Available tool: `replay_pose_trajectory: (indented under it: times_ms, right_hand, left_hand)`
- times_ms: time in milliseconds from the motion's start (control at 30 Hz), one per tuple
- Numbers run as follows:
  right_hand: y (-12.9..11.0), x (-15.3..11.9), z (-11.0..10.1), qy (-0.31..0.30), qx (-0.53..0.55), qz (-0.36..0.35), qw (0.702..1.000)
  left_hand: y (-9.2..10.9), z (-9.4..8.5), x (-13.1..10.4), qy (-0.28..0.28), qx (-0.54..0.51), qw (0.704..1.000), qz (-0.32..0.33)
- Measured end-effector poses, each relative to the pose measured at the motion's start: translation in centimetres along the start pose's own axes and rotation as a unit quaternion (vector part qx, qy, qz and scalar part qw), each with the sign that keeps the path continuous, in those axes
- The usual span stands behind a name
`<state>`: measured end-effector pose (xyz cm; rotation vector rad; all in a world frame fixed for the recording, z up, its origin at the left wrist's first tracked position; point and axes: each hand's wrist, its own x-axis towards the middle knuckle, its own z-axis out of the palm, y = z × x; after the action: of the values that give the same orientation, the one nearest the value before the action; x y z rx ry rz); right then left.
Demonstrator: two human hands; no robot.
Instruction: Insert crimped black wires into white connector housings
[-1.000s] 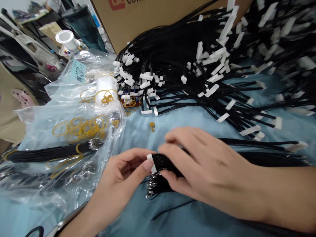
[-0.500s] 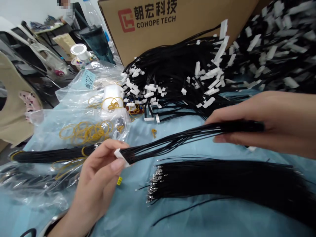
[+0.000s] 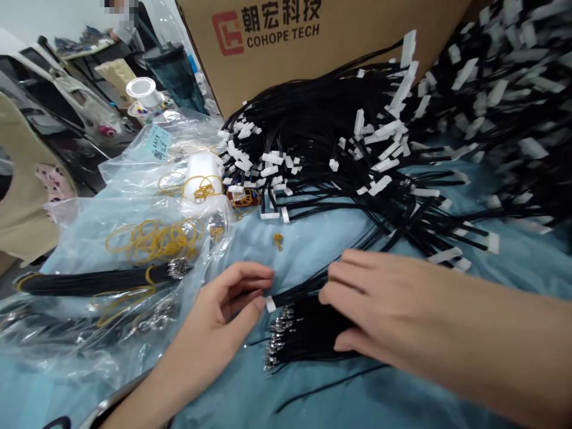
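Near the middle of the cloth, my left hand [image 3: 230,316] is open, with its fingers loosely curled and thumb apart. Just beside its thumb tip is the white connector [image 3: 270,304] of a black wire harness [image 3: 297,290], which runs up to the right behind my other hand. My right hand [image 3: 370,304] reaches across a thick bundle of loose black wires [image 3: 313,333] with silvery crimped ends. Its fingers are bent over the wires and the thumb stands apart below, so it looks open. Its fingertips' contact with the wires is partly hidden.
Behind lies a heap of harnesses [image 3: 313,119] with white connectors, against a cardboard box [image 3: 357,36]. Another large pile [image 3: 504,83] is at right. At left are clear plastic bags [image 3: 129,155], rubber bands [image 3: 165,238] and a banded wire bundle [image 3: 93,282]. A person [image 3: 127,36] is far back.
The harness has come down from the air to beside the loose wire bundle. My left hand has moved right and let go of the connector; my right hand has moved down and left, off the harness's far end.
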<state>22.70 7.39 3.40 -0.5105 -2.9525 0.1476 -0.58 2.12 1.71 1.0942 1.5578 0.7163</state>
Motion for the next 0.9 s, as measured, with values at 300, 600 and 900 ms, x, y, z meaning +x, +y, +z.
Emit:
replay_pose_trajectory:
  times_ms: [300,600,900]
  right_hand:
    - [-1.4,0.9,3.0,-0.003,0.078,0.035,0.996]
    - [-1.4,1.3,2.2,0.019,0.245,0.136,0.96]
    - [-0.8,1.9,1.2,0.009,0.365,0.236,0.901]
  left_hand:
    - [0.1,-0.4,-0.9,-0.052,0.126,0.989,0.065]
    - [0.1,-0.2,-0.2,-0.026,0.197,0.977,0.077]
    - [0.2,-0.5,-0.1,0.026,0.09,0.995,-0.017]
